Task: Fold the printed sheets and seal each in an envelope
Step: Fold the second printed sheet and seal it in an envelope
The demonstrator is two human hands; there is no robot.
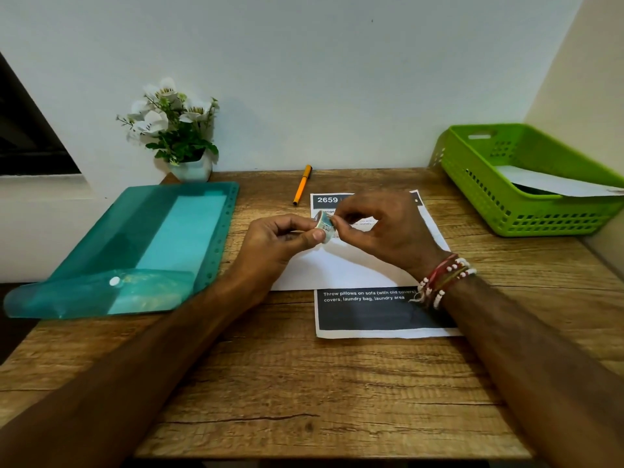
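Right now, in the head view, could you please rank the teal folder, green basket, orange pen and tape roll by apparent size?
1. teal folder
2. green basket, cropped at the frame edge
3. orange pen
4. tape roll, partly hidden by fingers

Both forearms [141,359] are bare up to the frame edge. Directly behind the right hand [388,228], the wrist carries stacked bands [445,278]: red threads, one olive-yellow cord, strings of small white beads, loose pale thread ends.

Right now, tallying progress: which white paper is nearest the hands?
The envelope directly below them, lying across the printed sheet; the other paper sits in the green basket.
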